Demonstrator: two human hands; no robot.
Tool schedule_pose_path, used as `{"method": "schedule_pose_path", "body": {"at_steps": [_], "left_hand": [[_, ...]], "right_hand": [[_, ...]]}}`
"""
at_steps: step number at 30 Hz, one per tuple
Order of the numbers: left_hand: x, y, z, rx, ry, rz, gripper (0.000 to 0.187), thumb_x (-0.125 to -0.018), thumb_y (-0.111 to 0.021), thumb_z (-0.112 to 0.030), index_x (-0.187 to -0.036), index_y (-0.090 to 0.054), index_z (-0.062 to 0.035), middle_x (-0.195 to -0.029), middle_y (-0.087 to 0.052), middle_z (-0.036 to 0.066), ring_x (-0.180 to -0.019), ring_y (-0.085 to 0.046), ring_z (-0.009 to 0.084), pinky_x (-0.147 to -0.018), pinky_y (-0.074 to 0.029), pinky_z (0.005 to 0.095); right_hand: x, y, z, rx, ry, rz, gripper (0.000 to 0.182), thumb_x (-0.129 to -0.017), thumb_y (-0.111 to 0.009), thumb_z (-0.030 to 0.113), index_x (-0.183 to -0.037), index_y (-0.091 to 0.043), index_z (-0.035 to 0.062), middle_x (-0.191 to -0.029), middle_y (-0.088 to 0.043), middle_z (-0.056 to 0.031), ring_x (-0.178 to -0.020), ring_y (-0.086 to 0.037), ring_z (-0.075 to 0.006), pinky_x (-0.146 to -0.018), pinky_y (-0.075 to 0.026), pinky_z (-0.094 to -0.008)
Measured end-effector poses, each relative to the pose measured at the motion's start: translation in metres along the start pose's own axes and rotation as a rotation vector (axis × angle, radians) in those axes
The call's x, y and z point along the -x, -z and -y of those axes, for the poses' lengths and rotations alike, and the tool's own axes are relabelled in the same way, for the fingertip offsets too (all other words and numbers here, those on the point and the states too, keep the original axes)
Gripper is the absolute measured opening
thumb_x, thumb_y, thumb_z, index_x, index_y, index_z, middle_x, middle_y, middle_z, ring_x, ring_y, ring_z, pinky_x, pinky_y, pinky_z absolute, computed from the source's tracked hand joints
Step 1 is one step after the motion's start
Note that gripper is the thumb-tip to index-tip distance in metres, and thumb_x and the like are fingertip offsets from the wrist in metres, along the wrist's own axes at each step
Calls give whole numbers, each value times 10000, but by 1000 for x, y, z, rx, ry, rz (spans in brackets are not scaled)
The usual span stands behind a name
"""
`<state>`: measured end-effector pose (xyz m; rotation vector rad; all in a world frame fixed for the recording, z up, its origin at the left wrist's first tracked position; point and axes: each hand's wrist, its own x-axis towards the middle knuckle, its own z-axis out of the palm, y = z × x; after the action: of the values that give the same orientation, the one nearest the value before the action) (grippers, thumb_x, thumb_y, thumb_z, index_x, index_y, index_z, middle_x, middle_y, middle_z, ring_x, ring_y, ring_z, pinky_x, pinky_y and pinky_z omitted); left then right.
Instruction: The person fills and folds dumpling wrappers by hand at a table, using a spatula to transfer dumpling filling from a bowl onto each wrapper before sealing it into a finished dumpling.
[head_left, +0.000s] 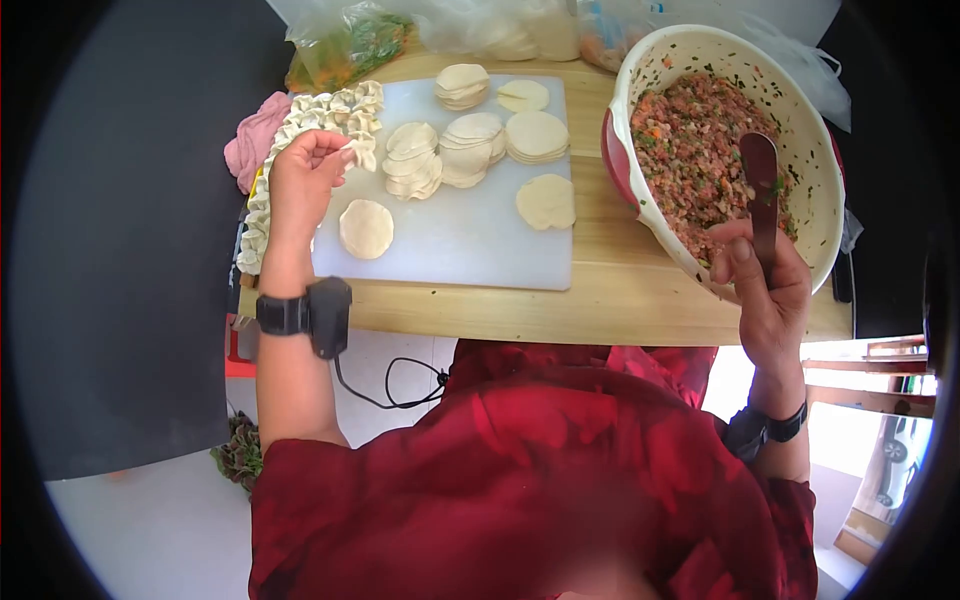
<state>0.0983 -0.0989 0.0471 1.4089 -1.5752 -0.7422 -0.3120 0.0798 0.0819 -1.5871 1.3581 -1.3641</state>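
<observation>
Dumpling [361,153] pinched in left fingertips [348,156], near wrappers [411,160]; spatula [760,190] gripped by right fingers [733,250] over bowl [648,215].

Kitchen-like food-prep spot; wooden table [640,310] at centre, white cutting board [450,250] on it; mixing bowl [820,190] of minced filling [690,150], upper right.

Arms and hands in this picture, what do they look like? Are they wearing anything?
The left hand and right hand have no gloves. The left forearm wears a black strap with a dark, boxy gadget and a thin black cable. The right wrist has a black band too. The sleeves are short and patterned in reds.
</observation>
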Motion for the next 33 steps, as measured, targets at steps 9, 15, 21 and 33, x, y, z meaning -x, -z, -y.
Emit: {"method": "schedule_pose_path", "body": {"at_steps": [9, 15, 21, 33], "left_hand": [[-9, 3, 42, -246, 88, -75, 107, -871, -640, 3, -978, -652, 5, -841, -663, 42, -728, -627, 90, -650, -538, 222], [25, 2, 18, -492, -42, -144, 249, -815, -708, -43, -1061, -666, -35, -910, -700, 111, -713, -651, 175, -658, -531, 291], [48, -6, 11, -601, 72, 25, 296, -745, -786, -107, -1007, -680, -18, -850, -686, 102, -732, -645, 201, -663, -518, 325], [54, -22, -16, -165, 45, 297, 124, -869, -657, 0, -975, -603, -34, -858, -610, -21, -764, -547, 47, -697, -440, 192]], "right_hand": [[4, 9, -4, 55, 5, -29, 171, -995, -544, 101, -1058, -643, -24, -740, -569, 8, -696, -510, -60, -664, -415, -199], [2, 28, -7, 50, -55, -54, 181, -984, -579, 130, -1076, -621, -20, -825, -606, 9, -708, -501, -60, -672, -418, -205], [0, 48, -11, 133, -99, -42, 203, -981, -591, 160, -1038, -631, -30, -789, -593, 9, -707, -490, -56, -673, -407, -203], [-20, 73, -1, 714, -167, 70, 161, -898, -619, 169, -890, -678, 19, -744, -643, -100, -682, -607, -230, -664, -482, -327]]}}
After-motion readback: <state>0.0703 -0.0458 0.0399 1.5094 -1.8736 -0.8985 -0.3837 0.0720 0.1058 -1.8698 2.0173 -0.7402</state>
